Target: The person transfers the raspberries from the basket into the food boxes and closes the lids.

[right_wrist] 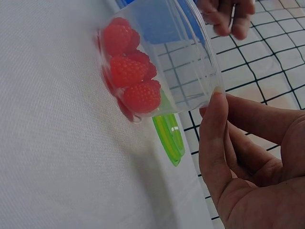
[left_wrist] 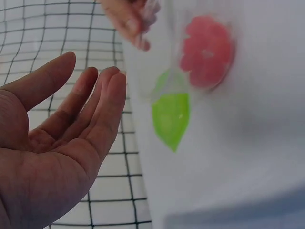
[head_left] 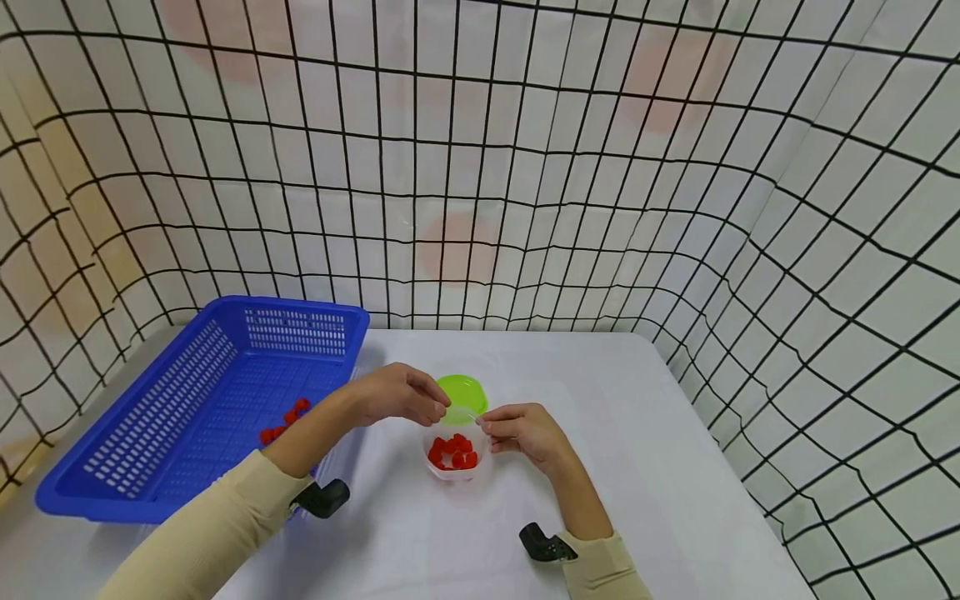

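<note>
While the right hand [head_left: 528, 433] pinches the rim of a clear, round plastic cup [right_wrist: 167, 64] near the middle of the white-covered counter [head_left: 675, 483], the left hand [head_left: 401, 393] hovers just beside its far-left edge, fingers loosely bent and empty. A light, level grip seems wisest, as the thin wall could flex. Right of the blue slotted plastic basket [head_left: 291, 305], nearer than the bright green plastic lid [head_left: 465, 390], the see-through cup shows bumpy red raspberries [right_wrist: 131, 71] across its bottom.

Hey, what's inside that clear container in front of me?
Several red raspberries lie at the bottom of the clear container, whose rim the right hand pinches. What lies directly beneath them is covered, and they overlap, so I can't give a count.
</note>
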